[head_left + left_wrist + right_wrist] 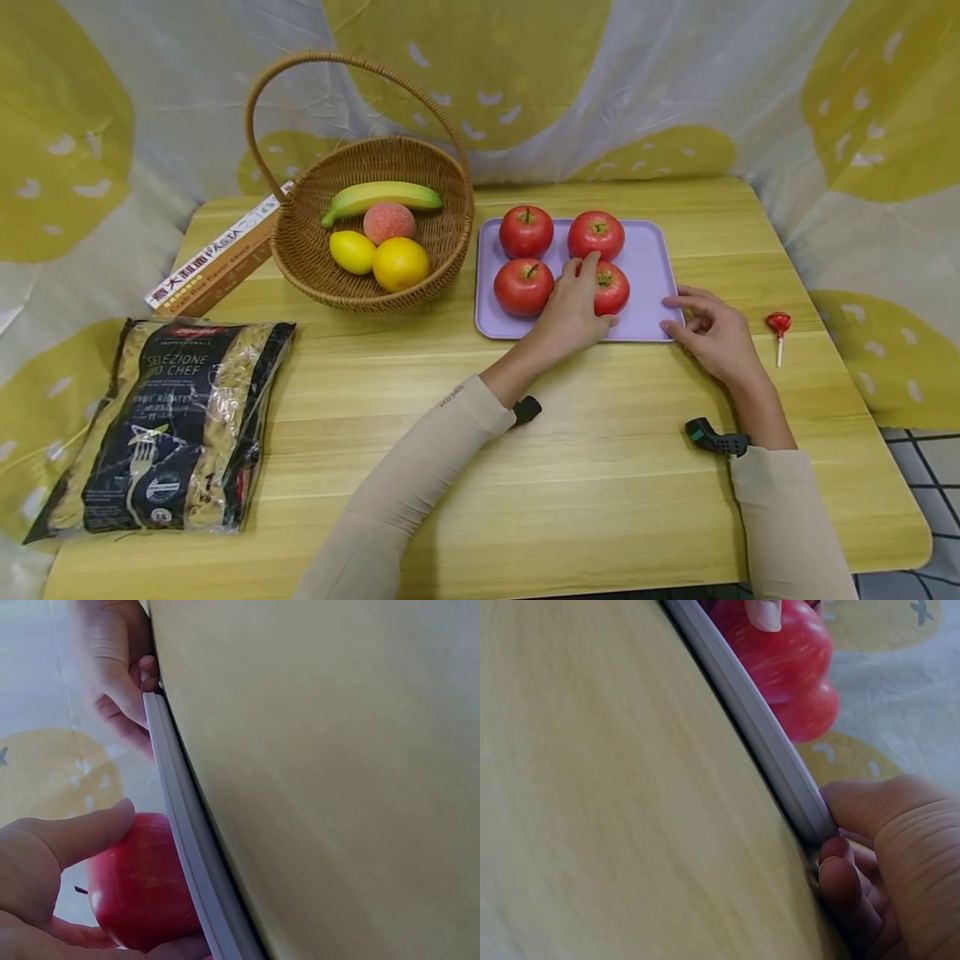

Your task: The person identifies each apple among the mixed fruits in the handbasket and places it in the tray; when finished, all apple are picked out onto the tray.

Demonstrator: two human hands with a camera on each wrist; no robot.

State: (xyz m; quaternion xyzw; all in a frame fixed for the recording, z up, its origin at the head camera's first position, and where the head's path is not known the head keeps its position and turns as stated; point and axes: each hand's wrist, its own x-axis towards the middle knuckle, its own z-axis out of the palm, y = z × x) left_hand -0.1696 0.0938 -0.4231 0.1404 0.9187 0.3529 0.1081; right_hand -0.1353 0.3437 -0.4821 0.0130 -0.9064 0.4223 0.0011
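My left hand (572, 310) holds the front right apple (612, 290) on the lilac tray (651, 275). Thumb and fingers go round this red apple (146, 881) in the left wrist view. Three more apples lie on the tray: a front left one (521, 287), a back left one (527, 231) and a back right one (596, 236). At the tray's near right corner, my right hand (716, 333) pinches the rim. The right wrist view has the thumb on top of the tray edge (780, 750) and the curled fingers below it.
Left of the tray, a wicker basket (442, 282) with a tall handle carries a banana, a peach and two yellow fruits. A pasta box (217, 254) lies behind a pasta bag (168, 425) at the left. One red lollipop (779, 323) lies near the table's right edge.
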